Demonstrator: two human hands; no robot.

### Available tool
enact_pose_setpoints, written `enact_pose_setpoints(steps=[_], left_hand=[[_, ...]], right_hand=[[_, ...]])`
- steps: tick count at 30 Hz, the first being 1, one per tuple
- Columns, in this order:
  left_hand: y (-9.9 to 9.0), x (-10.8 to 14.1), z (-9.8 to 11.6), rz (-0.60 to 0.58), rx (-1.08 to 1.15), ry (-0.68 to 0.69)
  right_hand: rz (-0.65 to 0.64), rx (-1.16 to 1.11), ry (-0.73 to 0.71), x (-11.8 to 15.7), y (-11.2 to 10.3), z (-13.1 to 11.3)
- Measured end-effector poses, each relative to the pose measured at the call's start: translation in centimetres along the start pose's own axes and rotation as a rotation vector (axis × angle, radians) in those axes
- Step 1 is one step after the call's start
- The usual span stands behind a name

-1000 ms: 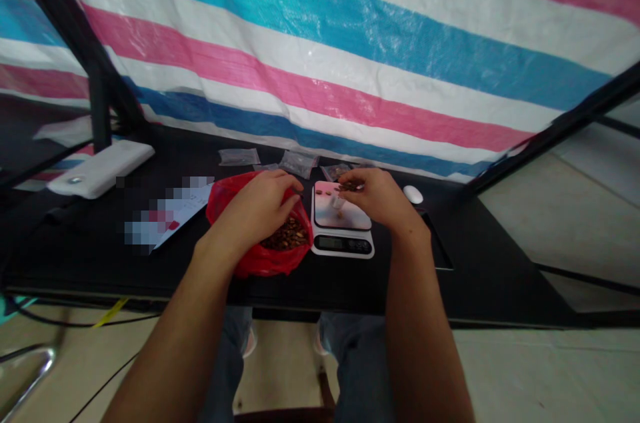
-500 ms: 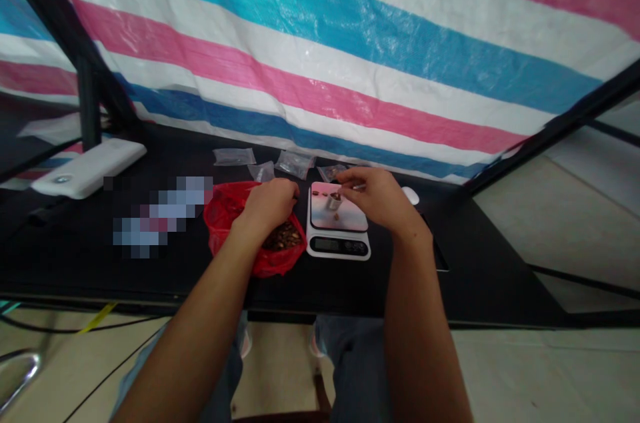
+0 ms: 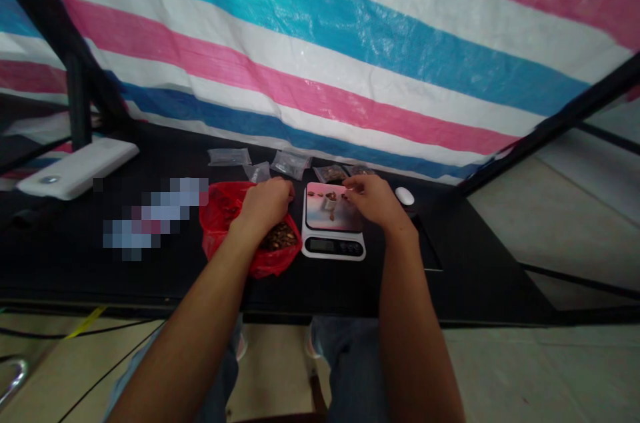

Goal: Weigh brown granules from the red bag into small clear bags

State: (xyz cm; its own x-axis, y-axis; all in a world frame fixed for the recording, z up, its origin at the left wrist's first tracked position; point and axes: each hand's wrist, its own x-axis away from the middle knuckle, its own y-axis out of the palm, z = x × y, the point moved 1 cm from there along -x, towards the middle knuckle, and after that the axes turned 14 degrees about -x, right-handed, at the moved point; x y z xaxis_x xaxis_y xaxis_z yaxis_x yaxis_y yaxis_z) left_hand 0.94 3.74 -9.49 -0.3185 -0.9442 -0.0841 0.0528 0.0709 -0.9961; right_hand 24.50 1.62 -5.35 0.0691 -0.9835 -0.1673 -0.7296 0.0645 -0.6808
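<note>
A red plastic bag [image 3: 215,236] stands open with small brown bean-like pieces [image 3: 281,236] inside. Across its opening lies my left hand [image 3: 266,206], fingers curled over the far right rim; their tips are partly hidden. To the right is a white kitchen scale [image 3: 333,248] with a pink-to-blue plate. A tiny pale cup [image 3: 331,203] with brown contents shows on the plate, a few brown pieces around it; I cannot tell whether they are printed. At the plate's right edge my right hand [image 3: 373,200] has thumb and forefinger pinched, what is between them too small to name.
Clear plastic packets [image 3: 291,164] lie behind the bag, and packets with brown contents [image 3: 331,174] behind the scale. A white oval object [image 3: 405,196] and a dark flat device [image 3: 425,243] are on the right. A white stand base [image 3: 80,166] is at left, before a striped sheet [image 3: 300,76].
My right hand has drawn slightly right, away from the cup, uncovering more of the plate and the packets behind. My left hand stays over the bag. The whole view has shifted a little.
</note>
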Motion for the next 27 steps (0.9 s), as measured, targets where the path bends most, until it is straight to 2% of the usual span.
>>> enact_pose_setpoints(steps=[3, 7, 11, 17, 23, 27], left_hand=[[-0.6, -0.1, 0.3, 0.108, 0.113, 0.055], [-1.3, -0.9, 1.4, 0.263, 0.259, 0.195], [-0.9, -2.0, 2.4, 0.209, 0.302, 0.304], [-0.7, -2.5, 2.8, 0.160, 0.283, 0.284], [-0.5, -2.5, 2.8, 0.126, 0.265, 0.301], [-0.2, -2.6, 2.9, 0.141, 0.240, 0.273]], right_hand=[[-0.049, 0.075, 0.057, 0.0, 0.2, 0.5], [-0.051, 0.135, 0.037, -0.3, 0.4, 0.7], [-0.092, 0.154, 0.011, -0.4, 0.5, 0.6], [-0.059, 0.129, 0.000, -0.2, 0.3, 0.7], [0.030, -0.121, -0.061, 0.5, -1.3, -0.3], [-0.032, -0.245, -0.138, 1.0, -1.4, -1.9]])
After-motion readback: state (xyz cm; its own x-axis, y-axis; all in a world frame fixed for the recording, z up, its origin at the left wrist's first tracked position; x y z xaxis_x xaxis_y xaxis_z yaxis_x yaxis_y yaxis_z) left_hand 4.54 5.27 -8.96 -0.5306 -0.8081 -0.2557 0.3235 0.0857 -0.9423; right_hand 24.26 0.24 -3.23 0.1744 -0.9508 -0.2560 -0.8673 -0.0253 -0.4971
